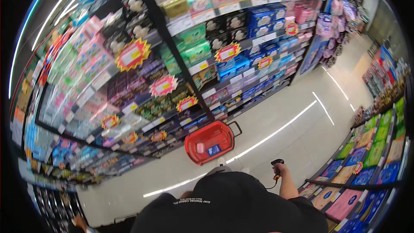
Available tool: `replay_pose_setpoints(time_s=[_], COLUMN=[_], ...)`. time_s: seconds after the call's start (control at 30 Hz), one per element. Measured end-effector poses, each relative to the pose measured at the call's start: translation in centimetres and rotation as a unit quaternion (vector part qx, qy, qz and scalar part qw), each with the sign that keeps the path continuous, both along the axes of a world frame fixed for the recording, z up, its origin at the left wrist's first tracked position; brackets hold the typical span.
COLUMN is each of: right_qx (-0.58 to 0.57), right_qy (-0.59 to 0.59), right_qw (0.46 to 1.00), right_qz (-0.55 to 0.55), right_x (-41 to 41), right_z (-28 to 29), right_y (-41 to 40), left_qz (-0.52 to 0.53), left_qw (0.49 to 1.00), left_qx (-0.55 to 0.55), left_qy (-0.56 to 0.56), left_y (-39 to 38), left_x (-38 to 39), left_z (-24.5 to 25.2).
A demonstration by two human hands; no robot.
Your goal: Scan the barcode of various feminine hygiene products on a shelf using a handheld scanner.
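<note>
At the end of my outstretched right arm, my right hand point(280, 168) grips a black-and-orange handheld device point(277, 161) that looks like a pistol-grip scanner. A dark cable hangs from its lower end. My left hand is out of view, hidden by my black shirt point(226, 200). Before me on the floor stands a red plastic shopping basket point(190, 129) with a black handle point(238, 128) extended to one side. Inside it lie a small pink pack point(200, 148) and a blue pack point(213, 150), apart from my right hand.
Tall store shelves point(181, 61) with wrapped tissue packs run along the far side. Lower shelves point(352, 171) with similar packs are close on my right. The glossy tiled floor point(275, 116) stretches between them. Another person's hand point(79, 222) appears at the lower left.
</note>
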State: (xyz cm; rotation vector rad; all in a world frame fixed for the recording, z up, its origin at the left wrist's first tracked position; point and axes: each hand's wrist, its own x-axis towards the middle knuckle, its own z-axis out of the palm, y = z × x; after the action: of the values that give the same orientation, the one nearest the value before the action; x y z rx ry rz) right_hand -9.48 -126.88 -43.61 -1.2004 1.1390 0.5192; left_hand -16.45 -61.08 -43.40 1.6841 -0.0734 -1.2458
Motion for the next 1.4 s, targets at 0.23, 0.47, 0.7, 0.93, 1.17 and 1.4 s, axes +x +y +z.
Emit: replay_pose_setpoints(time_s=[0.23, 0.47, 0.7, 0.93, 1.17, 1.4], right_qx=[-0.081, -0.173, -0.110, -0.346, -0.275, -0.252], right_qy=[-0.103, 0.003, 0.018, 0.017, 0.019, 0.015], right_qw=[0.978, 0.884, 0.921, 0.871, 0.908, 0.872], right_qz=[0.165, 0.433, 0.374, 0.347, 0.316, 0.420], right_x=[5.2, 3.8, 6.8, 5.5, 4.6, 5.4], right_z=[7.3, 4.4, 8.7, 6.0, 5.0, 4.6], right_y=[9.1, 18.0, 20.1, 21.5, 22.8, 24.5], left_qz=[0.062, 0.302, 0.253, 0.315, 0.361, 0.409], left_qw=[0.974, 0.902, 0.946, 0.887, 0.780, 0.747], left_qx=[0.184, 0.142, 0.032, -0.148, -0.483, -0.513], left_qy=[-0.118, -0.273, -0.200, -0.303, -0.168, -0.106], left_y=[1.7, -0.9, -2.6, -2.8, 2.6, 8.5], left_x=[6.6, 22.5, 26.3, 30.5, 41.3, 43.2], left_z=[-4.6, 1.1, 5.7, 14.3, 33.4, 44.5])
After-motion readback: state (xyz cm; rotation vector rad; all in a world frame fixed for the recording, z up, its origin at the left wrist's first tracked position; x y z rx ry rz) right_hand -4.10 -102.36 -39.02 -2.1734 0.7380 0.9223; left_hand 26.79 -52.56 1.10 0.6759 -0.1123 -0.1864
